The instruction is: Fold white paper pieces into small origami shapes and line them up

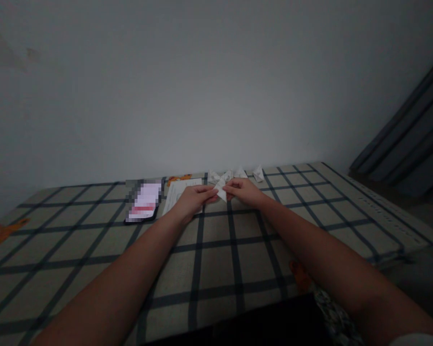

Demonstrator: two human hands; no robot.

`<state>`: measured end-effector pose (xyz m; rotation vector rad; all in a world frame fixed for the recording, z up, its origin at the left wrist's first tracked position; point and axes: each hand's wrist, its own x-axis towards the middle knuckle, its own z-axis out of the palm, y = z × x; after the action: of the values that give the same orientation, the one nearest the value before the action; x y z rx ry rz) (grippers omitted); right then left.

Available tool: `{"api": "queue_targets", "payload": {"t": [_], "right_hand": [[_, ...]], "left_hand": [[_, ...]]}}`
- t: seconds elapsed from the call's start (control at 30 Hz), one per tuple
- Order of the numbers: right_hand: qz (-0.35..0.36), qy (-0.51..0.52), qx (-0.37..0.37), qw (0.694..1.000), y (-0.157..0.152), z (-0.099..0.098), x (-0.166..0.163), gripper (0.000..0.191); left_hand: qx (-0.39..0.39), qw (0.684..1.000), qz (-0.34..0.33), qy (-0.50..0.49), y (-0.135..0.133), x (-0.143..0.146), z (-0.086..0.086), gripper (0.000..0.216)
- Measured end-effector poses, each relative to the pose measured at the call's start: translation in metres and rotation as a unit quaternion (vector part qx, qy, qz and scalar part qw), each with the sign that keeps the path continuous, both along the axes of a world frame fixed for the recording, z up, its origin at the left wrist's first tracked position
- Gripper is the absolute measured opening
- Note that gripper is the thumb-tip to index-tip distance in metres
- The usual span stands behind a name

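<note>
Between my two hands is a small piece of folded white paper (222, 192), pointed at its lower end. My left hand (195, 199) pinches its left side with thumb and fingers. On the right side, my right hand (243, 191) grips it the same way. The fingertips hide part of the folds. Just behind my hands lie several folded white paper pieces, one of them a pointed paper shape (258, 173) standing apart to the right. Partly behind my left hand is a flat printed sheet of paper (176, 191) on the checked cloth (216, 259).
A phone (144, 202) with a lit, blurred screen lies left of the sheet. A pale wall (216, 86) rises along the cloth's far edge. Dark curtain fabric (411, 120) hangs at the right. Orange figures (7, 231) are printed on the cloth.
</note>
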<state>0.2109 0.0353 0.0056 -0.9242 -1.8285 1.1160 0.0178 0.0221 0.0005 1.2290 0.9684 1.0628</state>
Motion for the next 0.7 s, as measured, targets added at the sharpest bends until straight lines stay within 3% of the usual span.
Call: {"api": "queue_targets", "payload": {"t": [0.1, 0.27, 0.37, 0.53, 0.7], "right_hand": [[-0.006, -0.018, 0.017, 1.000, 0.0005, -0.0003, -0.0006, 0.026], [0.015, -0.016, -0.019, 1.000, 0.0003, -0.0008, -0.0005, 0.026], [0.029, -0.020, -0.039, 0.999, 0.0010, -0.0015, 0.0000, 0.025], [-0.004, -0.032, -0.010, 0.999, 0.0010, -0.0006, -0.0015, 0.022], [0.015, -0.034, -0.034, 0.999, 0.0002, -0.0010, -0.0009, 0.025]], "left_hand": [[-0.020, 1.000, -0.015, 0.005, 0.0009, -0.0010, -0.0007, 0.026], [0.001, 0.999, 0.030, 0.033, 0.0025, -0.0027, -0.0003, 0.026], [0.012, 0.999, 0.039, 0.025, 0.0025, -0.0025, 0.0001, 0.028], [0.003, 1.000, 0.020, 0.008, 0.0006, -0.0005, 0.0005, 0.027], [0.017, 0.998, 0.053, -0.013, 0.0017, -0.0002, 0.0007, 0.029]]}}
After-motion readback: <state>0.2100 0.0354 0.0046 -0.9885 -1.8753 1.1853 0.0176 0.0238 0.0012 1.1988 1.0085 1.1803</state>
